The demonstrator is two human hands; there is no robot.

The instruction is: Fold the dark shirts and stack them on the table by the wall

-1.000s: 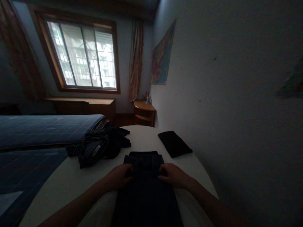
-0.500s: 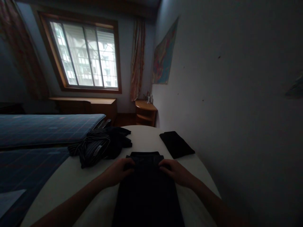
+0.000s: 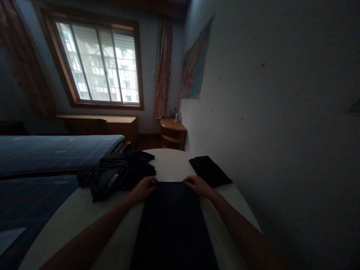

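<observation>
A long dark garment, seemingly a pair of trousers (image 3: 173, 225), lies lengthwise on the white round table (image 3: 171, 161) and runs toward me out of the bottom of the view. My left hand (image 3: 144, 188) is closed at its far left corner, fingers bent over the edge. At the far right corner my right hand (image 3: 198, 185) pinches the cloth the same way. Between them the far edge is straight. The fingertips are partly hidden in the dark fabric.
A crumpled heap of dark striped clothing (image 3: 112, 176) lies at the table's left. On the right sits a folded black cloth (image 3: 210, 171). A bed with a blue plaid mattress (image 3: 56, 153) adjoins the left side, and a wall (image 3: 281, 150) stands close on the right.
Both hands have moved slightly away from me, to the garment's far edge. The waistband-like strip seen at the far end before no longer shows; that end now looks smooth.
</observation>
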